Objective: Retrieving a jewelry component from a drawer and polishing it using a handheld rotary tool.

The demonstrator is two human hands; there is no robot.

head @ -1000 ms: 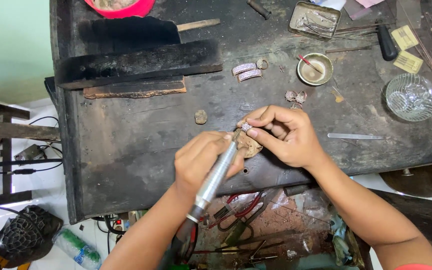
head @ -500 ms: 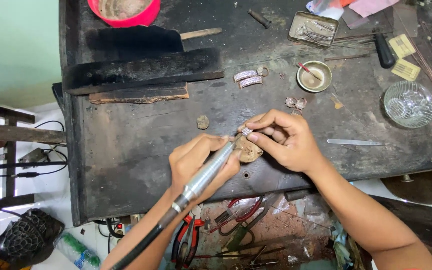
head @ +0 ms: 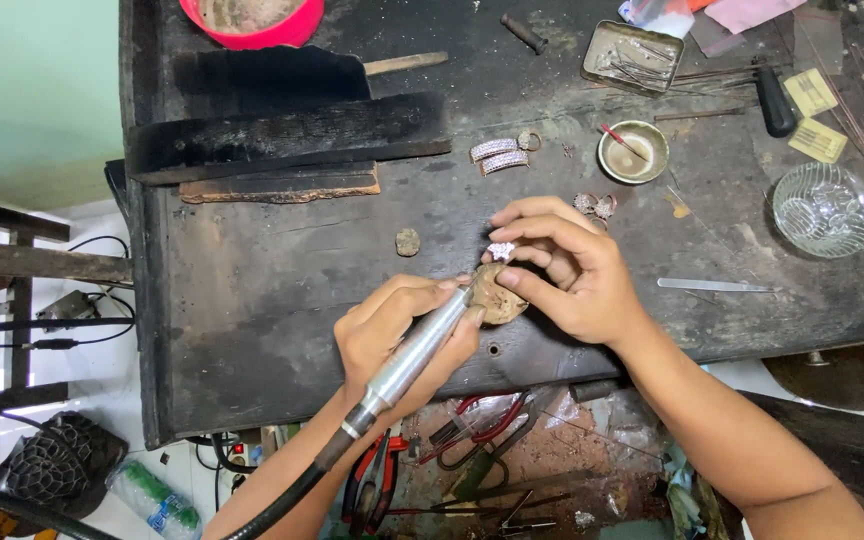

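change: camera only, hands unmoved | left hand (head: 397, 335): rotary tool (head: 414, 355) being gripped | right hand (head: 562, 265): sparkling ring (head: 501, 250) being pinched on the pad (head: 500, 297)

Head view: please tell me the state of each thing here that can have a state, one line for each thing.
Left hand: closed around the rotary handpiece.
Rotary handpiece: held slanted, tip at the small sparkling piece.
Right hand: fingers pinch the small sparkling piece.
Small sparkling piece: held over the round wooden block.
Small metal bowl: upright, a thin red stick inside.
Glass dish: upright on the bench.
Metal tin: open.
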